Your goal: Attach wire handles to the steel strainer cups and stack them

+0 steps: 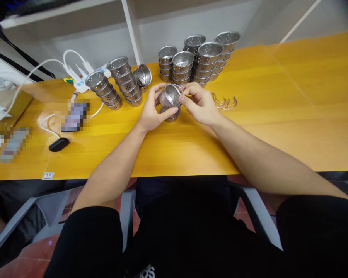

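Note:
A shiny metal cup (170, 96) is tilted between my hands above the yellow table (185, 154). My left hand (154, 110) grips its left side, thumb along the bottom. My right hand (200, 101) pinches at the cup's right rim; what lies between the fingertips is too small to make out. Directly below sits another metal cup (173, 116), partly hidden by my left thumb. Several thin curved metal pieces (227, 103) lie on the table just right of my right hand.
Stacks of perforated metal cups stand behind my hands (182, 63) and at the back left (126, 79). Further left are a power strip (82, 85) with white cables, a blurred phone (75, 117) and a black oval object (59, 144). Chair armrests flank my body.

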Tool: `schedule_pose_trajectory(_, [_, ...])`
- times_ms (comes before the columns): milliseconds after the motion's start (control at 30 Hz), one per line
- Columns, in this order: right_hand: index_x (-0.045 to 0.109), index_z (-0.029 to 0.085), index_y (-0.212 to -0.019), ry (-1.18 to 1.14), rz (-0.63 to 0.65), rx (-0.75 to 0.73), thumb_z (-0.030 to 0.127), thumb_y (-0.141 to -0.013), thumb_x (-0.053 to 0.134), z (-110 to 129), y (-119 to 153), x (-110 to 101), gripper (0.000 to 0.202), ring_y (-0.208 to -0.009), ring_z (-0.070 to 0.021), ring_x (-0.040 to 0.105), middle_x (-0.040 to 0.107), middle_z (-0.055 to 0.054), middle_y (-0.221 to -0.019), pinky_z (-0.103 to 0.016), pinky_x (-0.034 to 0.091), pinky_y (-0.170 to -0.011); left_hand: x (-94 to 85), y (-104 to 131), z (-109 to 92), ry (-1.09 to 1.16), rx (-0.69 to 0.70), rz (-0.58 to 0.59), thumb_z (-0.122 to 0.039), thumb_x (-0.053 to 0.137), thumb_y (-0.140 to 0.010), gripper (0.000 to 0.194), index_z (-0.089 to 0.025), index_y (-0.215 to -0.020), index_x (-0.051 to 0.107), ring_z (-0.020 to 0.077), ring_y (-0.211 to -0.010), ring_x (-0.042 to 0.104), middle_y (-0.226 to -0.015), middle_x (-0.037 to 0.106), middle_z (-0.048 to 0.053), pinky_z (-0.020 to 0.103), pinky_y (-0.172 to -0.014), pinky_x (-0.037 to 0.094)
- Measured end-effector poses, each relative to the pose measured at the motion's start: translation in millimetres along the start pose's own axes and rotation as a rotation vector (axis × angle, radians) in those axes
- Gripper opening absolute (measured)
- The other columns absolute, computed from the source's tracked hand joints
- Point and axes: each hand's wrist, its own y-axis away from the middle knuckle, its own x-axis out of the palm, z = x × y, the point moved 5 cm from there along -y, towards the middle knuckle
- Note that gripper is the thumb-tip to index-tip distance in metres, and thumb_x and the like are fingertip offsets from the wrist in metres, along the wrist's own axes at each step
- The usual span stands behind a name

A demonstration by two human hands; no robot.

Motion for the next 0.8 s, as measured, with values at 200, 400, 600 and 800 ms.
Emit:
schedule_pose_trajectory(200, [0.083, 0.041, -0.166, 0.065, 0.133, 0.0, 0.095, -0.108, 0.087, 14, 4, -2, 0.08, -0.156, -0.0455, 0.078, 0.077, -0.014, -0.177, -0.068, 0.073, -0.13, -12.3, -5, 6, 0.105, 0.06, -0.031, -0.115, 0.084, -0.097, 0.11, -0.043, -0.176, 0.063, 0.0493, -0.164, 0.084, -0.167, 0.079, 0.009, 0.073, -0.139, 0.07])
schedule_pose_trajectory(400, [0.095, 0.038, -0.13, 0.131, 0.203, -0.125, 0.094, -0.113, 0.084, 24, 2, -1, 0.06, -0.164, -0.0493, 0.073, 0.082, -0.015, -0.165, -0.078, 0.053, -0.15, -15.7, -8, 5, 0.165, 0.167, 0.014, -0.104, 0.086, -0.104, 0.091, -0.045, -0.172, 0.069, 0.0409, -0.138, 0.095, -0.153, 0.086, 0.006, 0.067, -0.124, 0.079])
schedule_pose_trajectory(600, [0.091, 0.035, -0.113, 0.085, 0.199, -0.1, 0.1, -0.106, 0.089, 23, 0, 2, 0.066, -0.16, -0.049, 0.074, 0.082, -0.015, -0.16, -0.078, 0.052, -0.149, -17.4, -11, 6, 0.2, 0.167, 0.055, -0.102, 0.092, -0.1, 0.094, -0.043, -0.171, 0.072, 0.0426, -0.137, 0.095, -0.153, 0.089, 0.007, 0.069, -0.126, 0.077])
schedule_pose_trajectory(800, [0.09, 0.034, -0.108, 0.08, 0.208, -0.03, 0.104, -0.103, 0.089, 27, 1, 4, 0.07, -0.156, -0.0485, 0.076, 0.082, -0.016, -0.154, -0.076, 0.059, -0.142, -15.9, -8, -3, 0.125, 0.048, 0.058, -0.116, 0.083, -0.094, 0.107, -0.04, -0.169, 0.073, 0.0428, -0.14, 0.095, -0.155, 0.091, 0.009, 0.065, -0.12, 0.08])
